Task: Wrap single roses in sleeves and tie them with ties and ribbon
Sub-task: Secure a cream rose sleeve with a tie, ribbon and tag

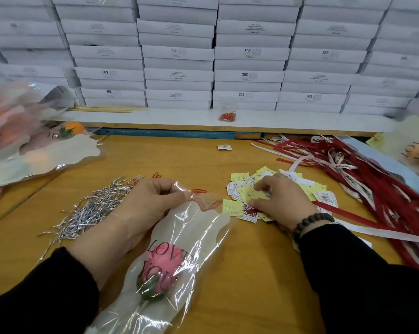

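My left hand [153,201] pinches the sleeve [179,249] top, rose [162,268] inside, flat on the bench [179,160]. Right hand [278,201] fingers curl into the paper tags [242,196]; I'd lift just one, keeping the sleeve mouth open.

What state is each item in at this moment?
Pink rose: inside sleeve, untied.
Sleeve: top pinched by left hand.
Right hand: picking among paper tags.
Silver ties: loose pile.
Red ribbons: loose heap.
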### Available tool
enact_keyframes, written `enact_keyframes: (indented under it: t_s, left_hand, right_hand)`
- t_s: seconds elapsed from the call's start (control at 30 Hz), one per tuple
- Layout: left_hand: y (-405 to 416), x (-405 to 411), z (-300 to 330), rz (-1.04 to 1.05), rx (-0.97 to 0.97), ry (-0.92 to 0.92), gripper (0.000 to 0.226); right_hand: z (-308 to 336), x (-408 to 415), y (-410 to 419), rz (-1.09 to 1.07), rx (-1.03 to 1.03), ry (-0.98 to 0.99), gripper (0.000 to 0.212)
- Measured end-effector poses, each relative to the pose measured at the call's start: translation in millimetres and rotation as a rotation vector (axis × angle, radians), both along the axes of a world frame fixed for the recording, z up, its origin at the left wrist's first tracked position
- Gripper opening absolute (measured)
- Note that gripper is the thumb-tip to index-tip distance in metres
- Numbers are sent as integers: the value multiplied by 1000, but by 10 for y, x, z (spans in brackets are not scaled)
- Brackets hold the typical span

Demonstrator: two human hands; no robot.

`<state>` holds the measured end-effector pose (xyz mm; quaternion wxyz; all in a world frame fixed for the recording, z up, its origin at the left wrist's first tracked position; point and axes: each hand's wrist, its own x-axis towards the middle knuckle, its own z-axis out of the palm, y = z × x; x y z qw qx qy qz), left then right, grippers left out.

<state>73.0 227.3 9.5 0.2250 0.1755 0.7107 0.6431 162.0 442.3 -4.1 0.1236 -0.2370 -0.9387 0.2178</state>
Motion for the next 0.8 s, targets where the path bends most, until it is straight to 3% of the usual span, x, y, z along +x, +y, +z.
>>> enact_keyframes:
  t_s: [0.07,0.23,0.33,0.4,0.53,0.7,0.8]
  left_hand:
    - [2,7,1,8,-1,10,24]
    - [-3,10,14,11,-15,9,24]
    - [0,3,1,9,-13,5,25]
    - [5,5,-10,15,-7,4,26]
    - [-11,3,-2,-1,-4,-2,21]
    - [-11,6,-8,11,6,12,24]
    - [-11,6,-9,6,-8,27,24]
  right_hand:
    - [-12,7,28,-10,-37,63,25]
    - [-12,16,32,-43,-20,204,23]
    - [43,27,-47,52,-11,316,14]
    - [70,38,-134,198,-14,228,12]
    - [62,34,-226,391,89,-1,34]
    - [79,44,-243,355,162,44,16]
    - [35,36,-255,329,247,81,16]
